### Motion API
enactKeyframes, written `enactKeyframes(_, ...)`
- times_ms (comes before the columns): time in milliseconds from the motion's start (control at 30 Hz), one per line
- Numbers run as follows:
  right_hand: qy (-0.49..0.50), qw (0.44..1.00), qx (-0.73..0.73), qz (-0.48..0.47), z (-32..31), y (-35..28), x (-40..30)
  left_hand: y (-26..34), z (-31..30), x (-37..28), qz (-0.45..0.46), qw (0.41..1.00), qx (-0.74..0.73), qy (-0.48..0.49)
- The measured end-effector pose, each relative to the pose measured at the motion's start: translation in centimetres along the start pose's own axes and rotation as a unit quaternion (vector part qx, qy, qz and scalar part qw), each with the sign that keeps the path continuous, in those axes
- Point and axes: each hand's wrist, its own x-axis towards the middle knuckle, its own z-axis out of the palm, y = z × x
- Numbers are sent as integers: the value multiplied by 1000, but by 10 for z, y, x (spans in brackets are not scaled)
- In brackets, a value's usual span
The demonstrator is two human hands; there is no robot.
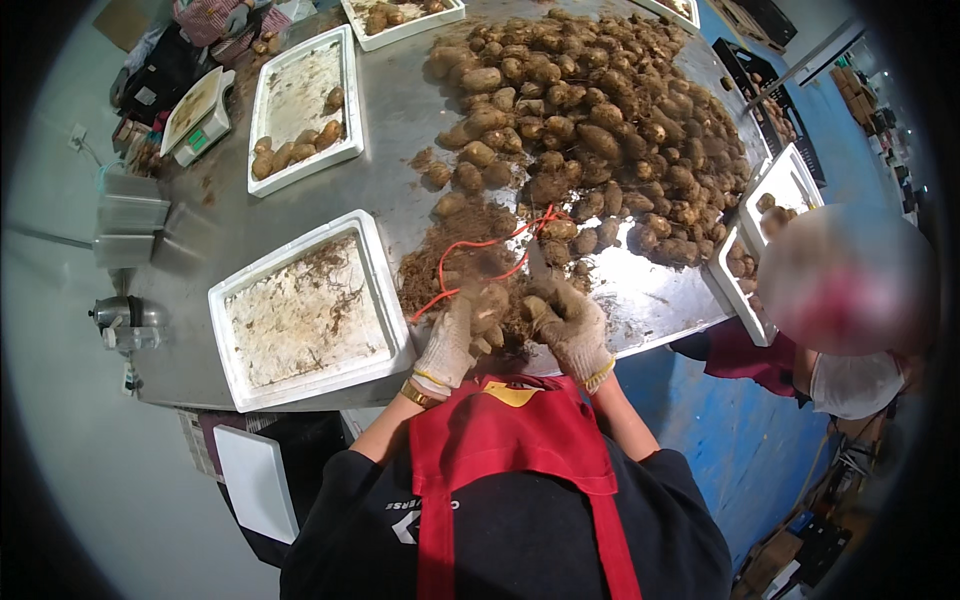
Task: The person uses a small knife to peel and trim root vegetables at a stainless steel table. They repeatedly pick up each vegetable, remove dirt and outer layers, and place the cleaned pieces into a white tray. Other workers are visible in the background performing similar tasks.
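Observation:
My left hand, in a soiled white knit glove, grips a brown root tuber that looks like taro, with smaller lobes at its lower end. My right hand, gloved the same way, is closed around a knife; its handle is hidden in the fist and the dull blade points away from me. A looped red cord runs over the heap of root fibres and soil just beyond my hands. Past that, a large pile of hairy brown tubers covers the steel table.
Left of me lies a white foam tray with soil scraps; another foam tray beyond holds several tubers. A digital scale stands far left. At right, a person is beside foam boxes and a black crate.

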Motion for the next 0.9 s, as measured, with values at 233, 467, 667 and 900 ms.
enactKeyframes(233, -17, 998, 1, -56, 9, -15, -5, 7, 8, -17, 187, 957, 216, 44)
enactKeyframes(467, 24, 999, 28, -6, -2, -2, 0, -21, -5, 11, -31, 849, -515, -111)
enactKeyframes(667, 66, 995, -58, -50, 2, 2, -9, 4, 6, 0, 6, 909, -400, -115)
enactKeyframes(900, -9, 1000, 4, -4, -5, -4, -12, 7, -1, 2, -54, 847, -501, -168)
